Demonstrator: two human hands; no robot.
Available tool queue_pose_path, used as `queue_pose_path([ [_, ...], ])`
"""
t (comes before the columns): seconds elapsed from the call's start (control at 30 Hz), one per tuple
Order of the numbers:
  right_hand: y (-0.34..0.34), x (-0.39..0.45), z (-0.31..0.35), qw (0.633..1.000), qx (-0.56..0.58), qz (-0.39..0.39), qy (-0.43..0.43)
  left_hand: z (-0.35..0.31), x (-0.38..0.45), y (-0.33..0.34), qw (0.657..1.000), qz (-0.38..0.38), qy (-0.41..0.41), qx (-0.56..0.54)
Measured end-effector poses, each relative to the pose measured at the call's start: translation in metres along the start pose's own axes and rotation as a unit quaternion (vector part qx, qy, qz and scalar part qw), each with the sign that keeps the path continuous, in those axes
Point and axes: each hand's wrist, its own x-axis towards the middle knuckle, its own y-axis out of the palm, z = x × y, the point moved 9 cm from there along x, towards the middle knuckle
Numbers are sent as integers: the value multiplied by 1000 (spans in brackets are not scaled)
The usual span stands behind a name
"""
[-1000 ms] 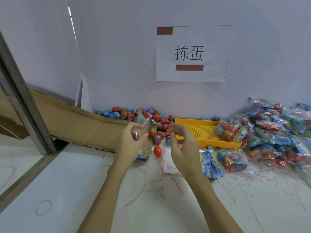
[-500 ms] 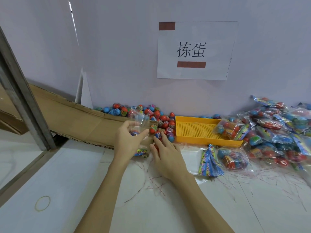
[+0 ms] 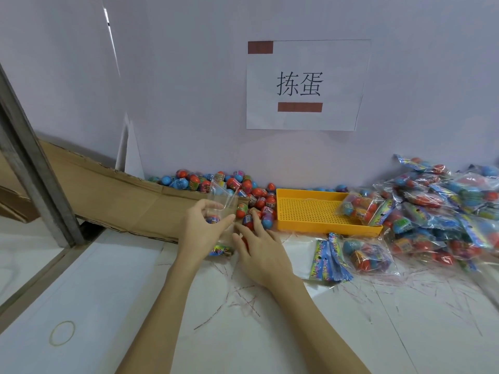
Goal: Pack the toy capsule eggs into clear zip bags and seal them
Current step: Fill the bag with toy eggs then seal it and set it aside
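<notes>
Head view, looking down at a white table (image 3: 351,319) against a pale wall. The left hand (image 3: 201,233) holds a clear zip bag (image 3: 222,197) upright, thumb and fingers curled around its lower part; an egg (image 3: 213,219) shows through the plastic inside the grip. The right hand (image 3: 259,247) lies just beside it, fingers stretched forward and fairly straight, their tips touching the near edge of a pile of red and blue capsule eggs (image 3: 251,193) heaped along the wall. Whether those fingers pinch an egg cannot be told. Right of the pile sits a yellow tray (image 3: 310,211) with one filled bag (image 3: 360,206) on its far corner. Near the tray lie a stack of flat printed bags (image 3: 328,257) and another filled bag (image 3: 368,256). A large heap of packed bags (image 3: 445,206) fills the right side. A paper sign (image 3: 305,85) hangs on the wall, and cardboard (image 3: 121,195) lies to the left.
</notes>
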Motion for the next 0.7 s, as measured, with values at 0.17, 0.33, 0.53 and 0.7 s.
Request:
queue_pose_path([
  [0.17,-15,1,-5,997,54,-49,17,-4,-1,2,1000,8,16,8],
  [0.33,-67,-12,-8,949,213,-232,13,-7,-1,5,999,32,36,11],
  [0.53,-115,-31,-15,896,283,-341,-16,-21,-11,30,982,110,118,101],
  [0.7,-122,-33,-5,923,196,-327,-46,-35,-19,41,966,132,183,130],
])
